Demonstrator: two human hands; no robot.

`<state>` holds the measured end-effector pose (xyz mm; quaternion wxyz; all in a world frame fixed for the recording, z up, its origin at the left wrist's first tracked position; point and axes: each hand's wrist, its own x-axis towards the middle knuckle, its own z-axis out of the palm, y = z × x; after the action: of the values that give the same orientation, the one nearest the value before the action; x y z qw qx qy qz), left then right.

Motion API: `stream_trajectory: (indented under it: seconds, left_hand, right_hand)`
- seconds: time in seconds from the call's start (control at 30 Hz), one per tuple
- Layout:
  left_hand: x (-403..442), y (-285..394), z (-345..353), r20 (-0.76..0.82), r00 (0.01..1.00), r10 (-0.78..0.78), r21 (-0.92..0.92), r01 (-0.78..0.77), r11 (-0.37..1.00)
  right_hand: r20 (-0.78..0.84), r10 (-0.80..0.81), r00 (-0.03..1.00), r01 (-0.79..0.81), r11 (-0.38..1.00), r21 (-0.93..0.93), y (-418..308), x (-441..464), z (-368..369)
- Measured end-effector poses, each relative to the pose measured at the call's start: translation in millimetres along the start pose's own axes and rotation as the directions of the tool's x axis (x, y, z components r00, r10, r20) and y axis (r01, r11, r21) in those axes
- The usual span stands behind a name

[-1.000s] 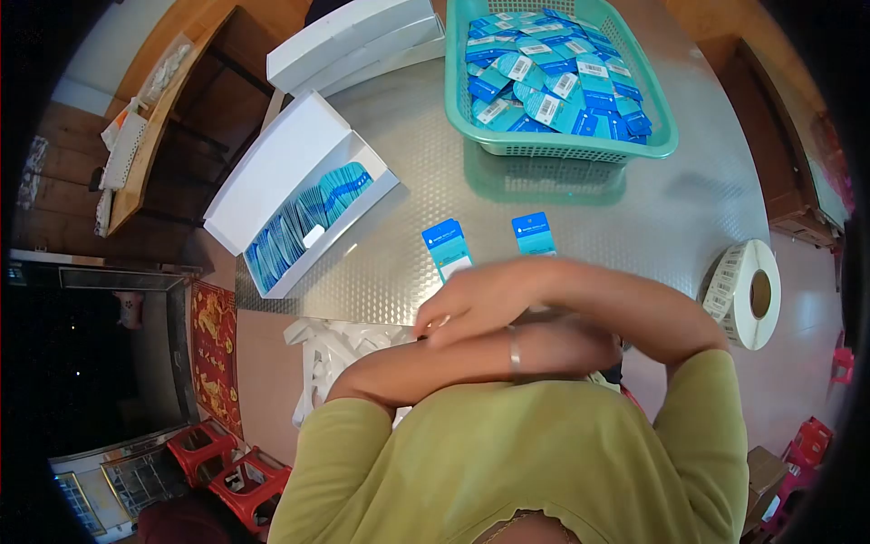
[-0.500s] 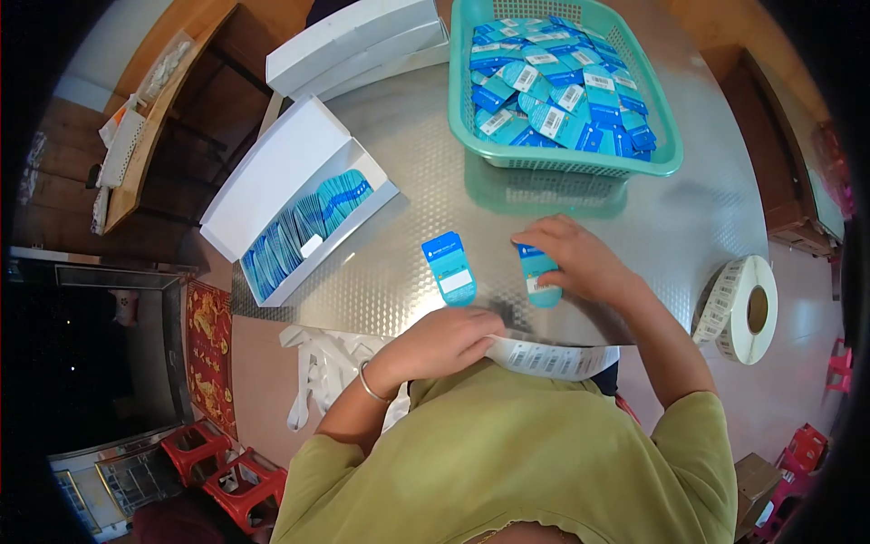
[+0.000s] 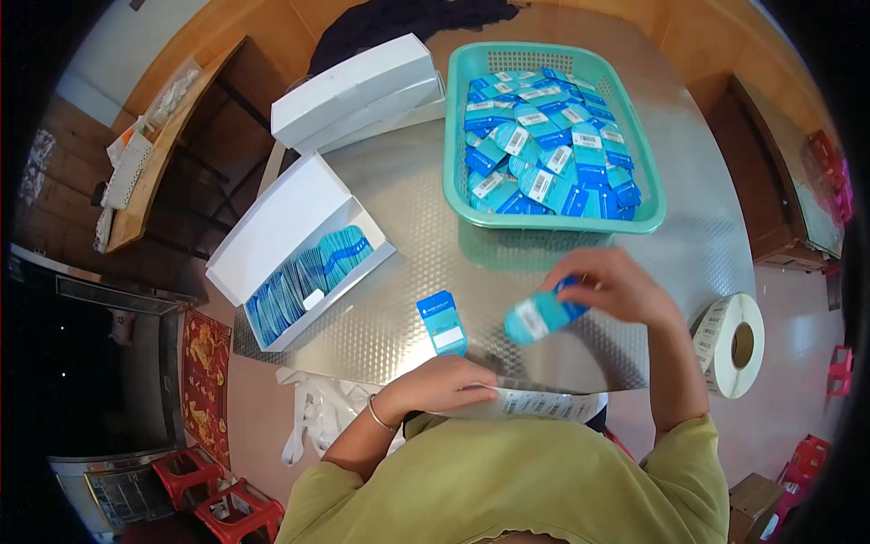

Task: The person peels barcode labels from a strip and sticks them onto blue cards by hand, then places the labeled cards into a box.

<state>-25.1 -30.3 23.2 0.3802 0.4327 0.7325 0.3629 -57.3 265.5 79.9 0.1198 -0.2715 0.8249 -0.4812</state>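
My right hand [image 3: 614, 288] is closed on the dark blue end of a blue card [image 3: 526, 324], held slightly tilted above the table. A white barcode sticker shows on the card's face. At the table's front edge, my left hand [image 3: 441, 384] pinches a strip of barcode labels [image 3: 548, 404], which stretches rightward in front of my body. Just beyond my left fingers lies a small stack of blue cards [image 3: 441, 319], with a white blank on the top one. A green plastic basket [image 3: 553, 221] beyond my right hand holds many barcoded cards.
An open white box [image 3: 367, 263] packed with cards stands on the left of the metal table [image 3: 399, 195]. Closed white boxes [image 3: 358, 91] are stacked behind it. A label roll [image 3: 734, 349] is at the right edge. A white plastic bag [image 3: 317, 403] hangs low at left.
My right hand has lifted the card off the table and turned it, moving toward the basket. My left hand stays on the label strip. The view has tilted up somewhat.
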Motion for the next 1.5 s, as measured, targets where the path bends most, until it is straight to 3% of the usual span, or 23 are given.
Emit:
stream_trajectory:
  seconds: [0.07,0.13,0.23,0.27,0.33,0.37,0.4,0.47,0.57,0.6,0.9,1.0,1.2,1.3,1.33,1.43,1.5]
  left_hand:
    - [1.0,-5.9,4.0,-0.022,0.995,0.096,0.111,-0.093,0.989]
    - [2.1,-0.3,3.2,-0.026,0.994,0.110,0.160,-0.105,0.982]
    - [1.0,3.2,6.6,-0.038,0.996,0.085,0.264,-0.072,0.962]
    - [0.4,3.7,8.7,-0.044,0.997,0.069,0.303,-0.052,0.951]
    - [0.2,10.3,10.1,-0.075,0.995,0.064,0.342,-0.034,0.939]
    - [0.8,12.1,11.0,-0.091,0.994,0.060,0.359,-0.023,0.933]
    - [3.1,10.8,13.5,-0.136,0.984,0.115,0.356,-0.059,0.932]
    - [8.6,7.3,22.6,-0.232,0.951,0.205,0.342,-0.118,0.932]
    - [11.4,12.4,25.9,-0.151,0.985,0.083,0.272,-0.039,0.961]
    - [12.8,5.8,32.6,-0.136,0.984,0.112,0.294,-0.067,0.953]
    - [10.2,-4.9,19.3,-0.021,0.979,0.202,-0.081,-0.203,0.976]
    - [6.9,-6.2,10.0,0.000,0.996,0.089,-0.182,-0.087,0.979]
    - [3.3,-16.6,1.9,-0.028,1.000,-0.012,-0.458,-0.002,0.889]
    - [1.6,-16.2,3.1,-0.049,0.997,-0.052,-0.621,0.010,0.784]
    - [1.4,-11.7,1.8,-0.052,0.997,-0.059,-0.665,0.009,0.747]
    - [2.6,-14.7,6.8,-0.049,0.999,-0.010,-0.768,-0.032,0.639]
    - [3.9,-3.4,10.9,-0.104,0.992,-0.077,-0.843,-0.047,0.536]
  right_hand:
    - [-0.298,0.145,0.943,-0.102,0.983,0.156,-1.1,2.1,-17.8]
    - [-0.570,0.247,0.784,-0.114,0.959,0.259,-1.2,6.8,-33.9]
    - [-0.825,0.051,0.562,-0.054,0.998,0.025,-7.3,15.0,-28.5]
    - [-0.832,0.027,0.554,-0.090,0.996,-0.028,-6.3,15.0,-22.3]
    - [-0.746,-0.209,0.632,0.004,0.964,-0.267,0.1,20.3,2.1]
    - [-0.608,-0.256,0.752,0.047,0.940,-0.338,-2.2,21.4,15.4]
    - [-0.466,-0.272,0.842,0.145,0.946,-0.289,5.8,26.1,32.6]
    - [-0.203,-0.225,0.953,0.138,0.919,-0.370,6.5,34.6,66.9]
    - [0.073,-0.296,0.952,0.294,0.829,-0.476,18.4,47.2,106.3]
    - [0.171,-0.251,0.953,0.303,0.787,-0.537,25.5,48.3,117.5]
    - [0.214,-0.136,0.967,0.244,0.732,-0.636,36.4,18.9,128.5]
    - [0.149,-0.036,0.988,0.130,0.712,-0.690,39.4,-0.7,119.2]
    - [0.001,-0.015,1.000,0.011,0.705,-0.709,37.7,-29.4,111.2]
    - [-0.101,-0.020,0.995,-0.040,0.828,-0.559,35.0,-31.9,101.5]
    - [-0.177,-0.060,0.982,-0.016,0.918,-0.396,27.6,-30.3,97.4]
    - [-0.072,0.032,0.997,-0.019,0.984,0.177,1.2,-29.6,91.4]
    - [-0.048,-0.052,0.997,0.062,0.973,0.220,-8.4,-27.6,97.1]
